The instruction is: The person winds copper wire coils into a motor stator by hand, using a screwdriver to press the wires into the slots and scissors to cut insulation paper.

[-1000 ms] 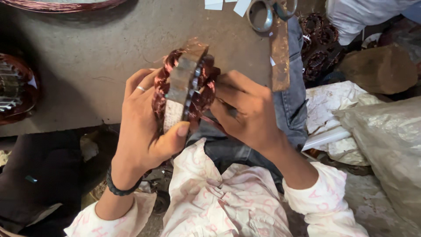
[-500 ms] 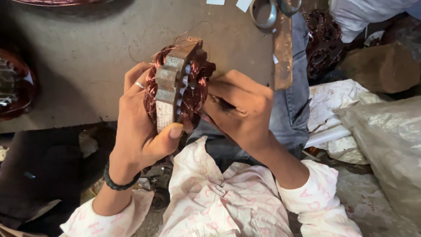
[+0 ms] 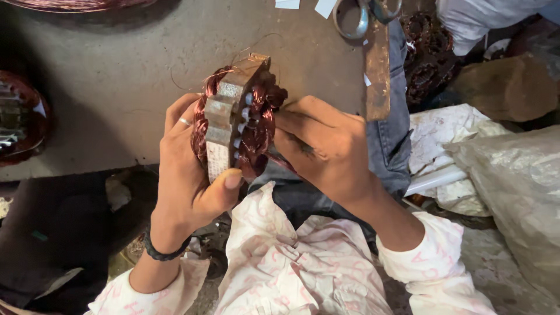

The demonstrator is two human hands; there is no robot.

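Note:
A motor stator (image 3: 233,119), a notched metal ring wound with reddish copper wire, stands on edge in front of me. My left hand (image 3: 189,169) wraps around its left side, thumb pressed on the lower rim, a ring on one finger and a dark band at the wrist. My right hand (image 3: 326,146) presses against the copper windings on the right side, fingertips tucked into the coils. Thin loose strands of wire curl up from the top of the stator.
A grey work slab (image 3: 134,64) lies ahead, with scissors (image 3: 364,14) and a rusty metal bar (image 3: 378,70) at its right edge. Another wound stator (image 3: 17,119) sits at far left. More stators (image 3: 429,55), crumpled paper (image 3: 443,151) and a plastic sack (image 3: 513,192) lie right.
The stator has tilted and shifted slightly left in my hands, and both hands moved with it. My right fingers stay pushed into the windings.

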